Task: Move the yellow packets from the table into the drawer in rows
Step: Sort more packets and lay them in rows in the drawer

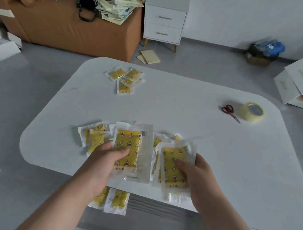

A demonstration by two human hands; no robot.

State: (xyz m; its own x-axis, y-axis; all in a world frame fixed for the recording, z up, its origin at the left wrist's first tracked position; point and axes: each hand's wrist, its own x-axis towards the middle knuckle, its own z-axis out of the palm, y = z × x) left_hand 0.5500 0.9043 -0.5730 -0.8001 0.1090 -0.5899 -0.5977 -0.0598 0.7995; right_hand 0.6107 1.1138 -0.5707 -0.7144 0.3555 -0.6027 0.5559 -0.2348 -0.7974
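My left hand point(105, 163) grips a yellow packet point(133, 149) in clear wrap, held upright above the near edge of the white table point(181, 139). My right hand point(195, 174) holds a small stack of the same yellow packets point(174, 158) beside it. More packets point(94, 135) lie loose on the table behind my hands. A second small pile of packets point(125, 79) sits at the table's far left. Below the table's near edge, the open drawer point(154, 205) shows two packets point(116, 199) lying side by side at its left end.
Red-handled scissors point(229, 112) and a roll of clear tape point(253, 111) lie at the table's right. Beyond stand a white two-drawer cabinet point(164, 21), a brown box with stacked goods point(72, 27), a bin point(262, 52) and an open white carton point(299, 86) on the floor.
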